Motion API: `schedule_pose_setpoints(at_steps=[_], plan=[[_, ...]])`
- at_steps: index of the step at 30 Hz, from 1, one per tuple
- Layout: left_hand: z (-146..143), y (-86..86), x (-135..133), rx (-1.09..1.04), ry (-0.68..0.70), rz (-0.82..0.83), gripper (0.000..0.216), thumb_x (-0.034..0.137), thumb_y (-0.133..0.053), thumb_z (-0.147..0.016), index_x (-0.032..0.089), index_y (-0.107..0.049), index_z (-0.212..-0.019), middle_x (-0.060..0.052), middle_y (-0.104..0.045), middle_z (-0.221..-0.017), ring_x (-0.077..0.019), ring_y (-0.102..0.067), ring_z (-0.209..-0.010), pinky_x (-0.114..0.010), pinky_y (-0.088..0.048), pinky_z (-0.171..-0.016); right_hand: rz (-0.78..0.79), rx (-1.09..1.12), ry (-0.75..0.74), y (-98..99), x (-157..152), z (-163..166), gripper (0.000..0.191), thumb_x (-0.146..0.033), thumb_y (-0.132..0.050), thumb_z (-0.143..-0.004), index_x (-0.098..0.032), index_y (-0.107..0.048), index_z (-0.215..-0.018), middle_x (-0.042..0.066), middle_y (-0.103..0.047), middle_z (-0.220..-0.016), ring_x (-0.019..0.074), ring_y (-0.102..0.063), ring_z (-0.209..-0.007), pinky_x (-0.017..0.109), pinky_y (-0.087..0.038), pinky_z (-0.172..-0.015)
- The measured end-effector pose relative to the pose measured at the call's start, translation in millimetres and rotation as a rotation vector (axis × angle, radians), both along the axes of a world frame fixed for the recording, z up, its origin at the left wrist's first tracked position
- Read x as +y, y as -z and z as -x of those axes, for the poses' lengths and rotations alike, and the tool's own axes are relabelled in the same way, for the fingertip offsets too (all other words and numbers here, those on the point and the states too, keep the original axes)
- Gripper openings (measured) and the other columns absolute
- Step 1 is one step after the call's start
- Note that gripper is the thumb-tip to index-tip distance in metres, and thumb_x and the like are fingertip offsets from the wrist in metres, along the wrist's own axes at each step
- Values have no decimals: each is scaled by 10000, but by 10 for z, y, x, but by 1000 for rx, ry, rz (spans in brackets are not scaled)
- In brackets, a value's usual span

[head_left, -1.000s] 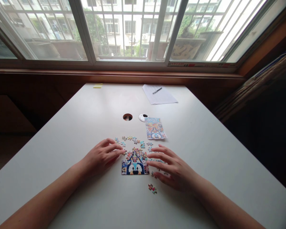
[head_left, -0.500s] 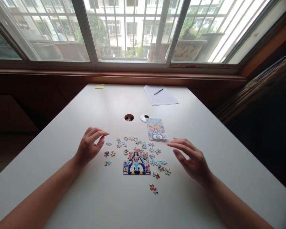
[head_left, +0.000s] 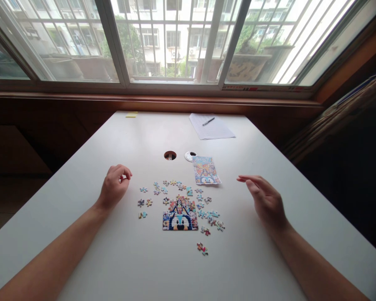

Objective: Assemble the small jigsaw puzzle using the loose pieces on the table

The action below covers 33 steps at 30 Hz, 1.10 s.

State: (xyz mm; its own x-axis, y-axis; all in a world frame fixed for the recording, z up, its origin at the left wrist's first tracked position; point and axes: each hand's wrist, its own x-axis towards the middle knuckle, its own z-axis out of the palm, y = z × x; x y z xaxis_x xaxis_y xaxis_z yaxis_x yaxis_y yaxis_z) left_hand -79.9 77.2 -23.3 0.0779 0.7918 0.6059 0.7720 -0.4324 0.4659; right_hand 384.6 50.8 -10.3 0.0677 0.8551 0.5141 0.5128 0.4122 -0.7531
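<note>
A partly joined jigsaw puzzle (head_left: 180, 219) lies flat at mid-table, showing a blue cartoon dog's face below crowded small figures. Loose jigsaw pieces (head_left: 211, 214) are spread along its right side, and others (head_left: 164, 190) lie above and to its left. My left hand (head_left: 115, 186) rests left of the pieces, fingers curled in toward the thumb, with nothing visible in them. On the other side, my right hand (head_left: 266, 200) is apart from the pieces, its fingers stretched out and holding nothing. Between the hands, a printed picture sheet (head_left: 207, 169) shows the same dog image.
Behind the picture sheet are a round cable hole (head_left: 170, 155) and a silvery ring-shaped cover (head_left: 190, 156). Paper sheets (head_left: 214, 130) with a pen (head_left: 208, 121) lie at the far edge, and yellow strips (head_left: 131, 114) at the far left. A barred window (head_left: 175, 42) stands beyond the table.
Both hands have drawn outward from the pieces, the left one leftward with its fingers curling in, the right one rightward. Puzzle and pieces keep their places.
</note>
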Motion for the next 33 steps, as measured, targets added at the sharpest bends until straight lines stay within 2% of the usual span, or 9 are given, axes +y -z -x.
schedule_pose_setpoints(at_steps=[10, 19, 33], plan=[[-13, -2, 9, 38, 13, 60, 216, 11, -465, -761, 209, -529, -703, -23, -634, -802, -203, -514, -816, -309, -436, -681, 19, -105, -69, 77, 41, 15, 234, -369, -547, -1011, -241, -733, -1070, 60, -729, -1040, 245, -682, -1000, 403, -526, -915], [-35, -9, 8, 61, -12, 102, 153, 91, -541, -817, 218, -613, -770, -24, -665, -869, -215, -509, -855, -301, -454, -667, -10, -162, -136, 56, 34, 57, 212, -335, -548, -1014, -254, -730, -1084, 61, -725, -1014, 242, -666, -989, 410, -520, -904], [-32, -30, 7, 55, -28, 155, 153, 136, -487, -831, 214, -580, -737, -32, -661, -855, -219, -529, -904, -323, -463, -761, -6, -189, -153, 82, 51, 74, 197, -308, -550, -1016, -261, -735, -1066, 57, -716, -1033, 241, -659, -1002, 398, -509, -904]])
